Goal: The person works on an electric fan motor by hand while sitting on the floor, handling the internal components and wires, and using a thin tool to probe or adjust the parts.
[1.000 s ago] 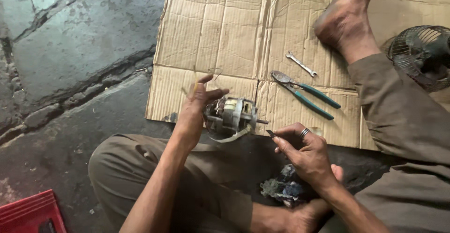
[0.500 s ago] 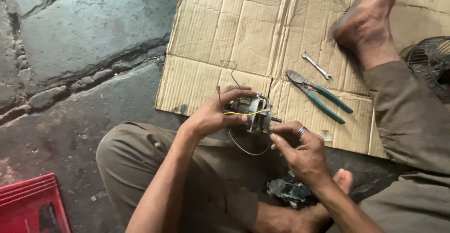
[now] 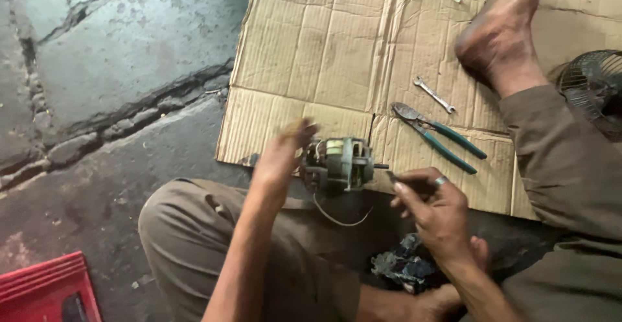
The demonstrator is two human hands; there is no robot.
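In the head view, a small grey metal electric motor (image 3: 338, 164) with a cream plastic part on top and a short shaft pointing right is held above the lap, just off the near edge of a flattened brown cardboard sheet (image 3: 324, 50). The left hand (image 3: 280, 160) is closed around the motor's left end, the fingers curled over its top and blurred. A thin pale wire (image 3: 340, 218) is seen hanging in a loop beneath the motor. The right hand (image 3: 433, 207), with a silver ring on one finger, is placed just right of the shaft; its thumb and fingers are pinched on a small dark object that cannot be made out clearly.

On the cardboard sheet, near its right part, a pair of long-nosed pliers with teal handles (image 3: 439, 137) is laid diagonally, and a small silver open-ended spanner (image 3: 434, 94) is laid just beyond it, apart from it. A bare foot (image 3: 502, 34) is rested on the cardboard near its far right corner. A dark round fan grille (image 3: 593, 85) is cut off by the right edge. A dark crumpled rag (image 3: 403, 267) is seen below the right hand, and a red plastic crate (image 3: 42, 289) is seen at the bottom left on the grey concrete floor (image 3: 97, 69).
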